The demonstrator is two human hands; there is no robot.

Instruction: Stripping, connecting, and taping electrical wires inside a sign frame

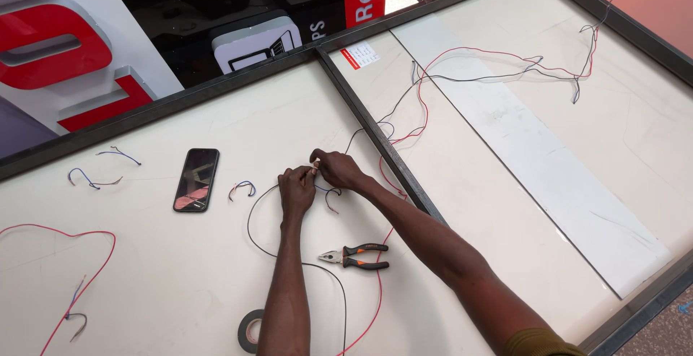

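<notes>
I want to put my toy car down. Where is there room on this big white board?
Bare room lies between the phone and the red wire loop at the left, and right of the bar, below the grey strip. It is crowded around both hands, where wires cross, and by the pliers and tape roll.

Sign-making workshop, large white sign panel (180,276) framed in dark metal bars (375,128) lying flat, big red and white channel letters (65,53) beside it, loose red and black wires (498,67), pliers (354,256) and a roll of black tape (250,331) lying on the panel
</notes>
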